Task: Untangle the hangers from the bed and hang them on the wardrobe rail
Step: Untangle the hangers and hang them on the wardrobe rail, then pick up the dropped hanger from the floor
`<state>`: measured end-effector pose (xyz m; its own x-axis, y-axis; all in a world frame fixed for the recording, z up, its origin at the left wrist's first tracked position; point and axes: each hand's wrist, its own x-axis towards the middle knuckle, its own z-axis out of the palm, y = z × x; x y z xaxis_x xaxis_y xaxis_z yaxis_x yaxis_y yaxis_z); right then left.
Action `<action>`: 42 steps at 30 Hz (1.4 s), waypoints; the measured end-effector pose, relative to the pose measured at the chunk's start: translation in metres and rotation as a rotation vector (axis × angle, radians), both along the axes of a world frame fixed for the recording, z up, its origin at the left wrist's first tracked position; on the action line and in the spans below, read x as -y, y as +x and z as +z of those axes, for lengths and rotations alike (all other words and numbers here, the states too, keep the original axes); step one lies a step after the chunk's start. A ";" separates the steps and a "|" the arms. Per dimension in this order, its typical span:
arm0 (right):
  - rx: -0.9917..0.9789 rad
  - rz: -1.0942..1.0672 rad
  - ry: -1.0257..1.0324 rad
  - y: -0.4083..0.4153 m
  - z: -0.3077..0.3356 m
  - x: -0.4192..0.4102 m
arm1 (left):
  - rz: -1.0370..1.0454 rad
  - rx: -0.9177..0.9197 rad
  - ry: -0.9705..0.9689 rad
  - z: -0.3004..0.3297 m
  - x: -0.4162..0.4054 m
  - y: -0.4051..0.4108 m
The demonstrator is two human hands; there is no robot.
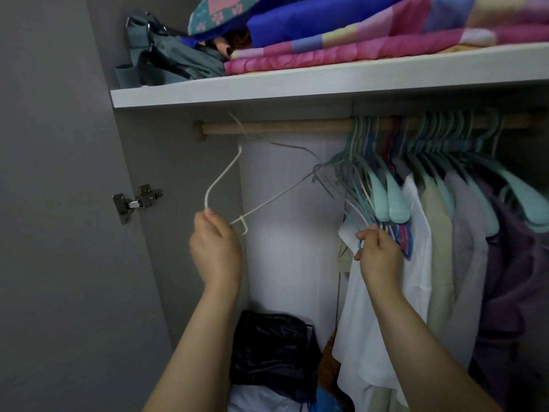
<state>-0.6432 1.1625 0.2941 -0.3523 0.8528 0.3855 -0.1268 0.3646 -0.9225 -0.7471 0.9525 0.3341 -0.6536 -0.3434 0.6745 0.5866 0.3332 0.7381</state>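
Landmark: wooden wardrobe rail [282, 127], a round pale bar running under the white shelf [297, 84].
Surroundings: folded pink and blue quilts [356, 34] and a grey-green bag [166, 55] lie on the shelf above the rail; shirts [439, 248] on broad teal hangers [389, 200] fill the rail's right part; a black plastic bag [273, 352] sits on the wardrobe floor below the rail; a metal hinge [138, 200] is fixed to the side panel left of the rail.
Obstruction: a bunch of thin wire hangers [356, 188], teal, blue and red, crowds the rail just left of the shirts, and its wires cross the white hanger's far corner.
Task item: white wire hanger [221, 179], thin and angular, hangs tilted below the rail's bare left part; its hook region near the rail is blurred.
Left hand [215, 248]: raised below the rail, fingers curled around the white hanger's lower corner, thumb on top.
Right hand [378, 251]: raised beside the shirts, fingertips pinching the lower ends of the thin hanger bunch.
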 end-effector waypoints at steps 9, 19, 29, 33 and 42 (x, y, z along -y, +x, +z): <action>0.044 0.028 0.045 -0.003 -0.001 0.002 | 0.094 -0.069 -0.222 0.003 0.002 0.005; 0.017 0.095 -0.012 -0.011 -0.002 0.006 | 0.038 -0.258 -0.719 0.035 -0.060 -0.030; 0.036 0.100 0.084 -0.002 0.007 0.016 | -0.161 0.041 -1.054 0.028 -0.068 0.010; 0.041 0.158 0.121 -0.003 0.003 0.032 | -0.431 0.004 -0.928 0.031 -0.084 0.030; 0.187 0.365 -0.093 0.015 -0.079 0.145 | -0.769 0.319 -0.892 -0.094 0.037 0.052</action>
